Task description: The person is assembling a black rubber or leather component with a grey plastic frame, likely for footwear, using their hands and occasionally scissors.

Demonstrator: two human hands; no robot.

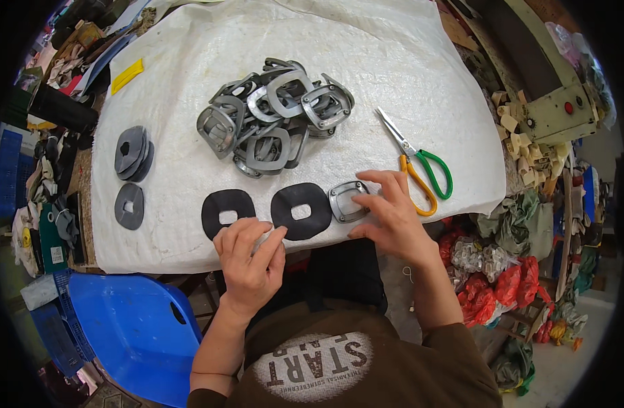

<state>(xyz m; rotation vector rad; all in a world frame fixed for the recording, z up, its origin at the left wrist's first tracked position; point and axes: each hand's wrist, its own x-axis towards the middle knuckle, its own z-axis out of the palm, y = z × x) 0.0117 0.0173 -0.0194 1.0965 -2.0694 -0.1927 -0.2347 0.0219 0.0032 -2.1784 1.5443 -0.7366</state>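
My left hand [249, 268] is closed at the table's near edge, its fingers curled round a small pale thing [261, 241] that I cannot make out. It overlaps the lower edge of a black rounded-square pad with a square hole [217, 202]. To its right lies a second such black pad [317, 224]. Beside that pad rests a grey metal rounded-square frame [336, 205]. My right hand [397, 216] has its fingers apart over this frame's right side; whether the fingertips touch it I cannot tell. A heap of similar metal frames [269, 150] lies farther back.
Scissors [410, 154] with green and orange handles lie right of the heap. Several grey pads [130, 152] are on the left, with a yellow strip [127, 75] behind. A white sheet [169, 197] covers the table. A blue chair [122, 319] stands at lower left.
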